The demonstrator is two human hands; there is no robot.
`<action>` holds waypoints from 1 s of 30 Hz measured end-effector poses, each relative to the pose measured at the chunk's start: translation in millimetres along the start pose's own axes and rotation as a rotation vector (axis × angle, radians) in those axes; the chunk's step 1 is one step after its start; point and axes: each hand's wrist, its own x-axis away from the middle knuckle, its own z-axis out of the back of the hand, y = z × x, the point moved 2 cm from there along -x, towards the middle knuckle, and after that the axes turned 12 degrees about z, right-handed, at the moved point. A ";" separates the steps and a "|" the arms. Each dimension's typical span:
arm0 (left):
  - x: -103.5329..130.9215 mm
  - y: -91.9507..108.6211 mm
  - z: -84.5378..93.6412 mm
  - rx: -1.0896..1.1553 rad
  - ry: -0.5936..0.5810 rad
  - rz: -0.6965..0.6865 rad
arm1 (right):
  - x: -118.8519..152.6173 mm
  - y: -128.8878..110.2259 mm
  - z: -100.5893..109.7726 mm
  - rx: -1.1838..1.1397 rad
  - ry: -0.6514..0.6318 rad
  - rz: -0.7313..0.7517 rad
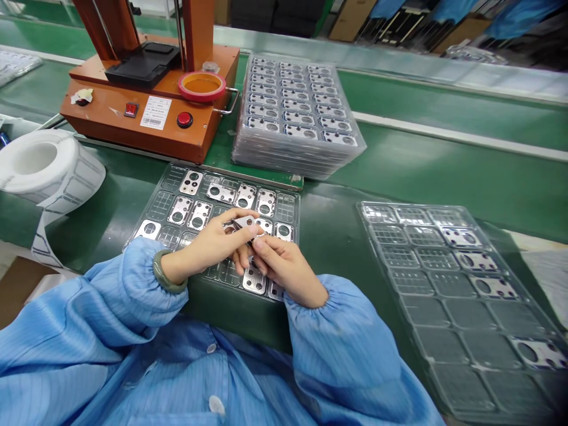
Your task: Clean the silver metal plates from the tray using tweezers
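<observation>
My left hand [222, 239] is closed round a small metal plate [245, 222] with round holes, holding it tilted between thumb and fingers. Close against its lower right edge, my right hand [277, 260] has thumb and fingertips pinched together; whether they grip the plate's edge or something small is hidden. Both hands are above a clear plastic tray [160, 204], where several similar silver plates lie in separate pockets, some turned different ways. One such plate [191, 183] sits in the tray's back row. My hands cover part of the tray's middle.
An orange press machine [177, 142] stands behind the tray, a tape roll [202, 86] on it. Right of it rises a stack of filled trays [297, 154]. A roll of white labels [84, 165] sits at left. At right lies another clear tray [412, 307] holding several plates.
</observation>
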 end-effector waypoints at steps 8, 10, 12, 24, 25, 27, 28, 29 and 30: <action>-0.4 -0.4 -1.6 0.042 -0.030 0.008 | 1.8 -5.7 0.3 -0.068 -0.104 -0.123; 0.1 0.1 -2.2 0.046 -0.038 0.017 | 1.8 -6.6 1.2 -0.094 -0.139 -0.149; 0.1 0.3 -2.1 0.042 -0.033 0.016 | 1.5 -7.3 1.7 -0.111 -0.147 -0.165; 0.8 2.6 -0.4 0.071 0.047 0.018 | 2.0 -6.5 3.3 0.177 0.081 -0.046; 1.1 2.9 -0.6 0.075 0.048 0.015 | 2.1 -7.0 3.1 0.180 0.068 -0.037; 2.0 3.6 -1.0 0.079 0.034 0.002 | 2.2 -7.6 3.0 0.137 0.038 -0.031; 2.5 3.9 -1.3 0.077 0.021 -0.004 | 2.1 -7.7 3.2 0.096 0.023 -0.033; 2.9 4.0 -1.5 0.070 0.009 -0.009 | 1.9 -7.5 3.6 0.051 0.008 -0.038; 3.2 3.9 -1.6 0.061 -0.001 -0.013 | 1.7 -7.2 4.0 0.005 -0.007 -0.047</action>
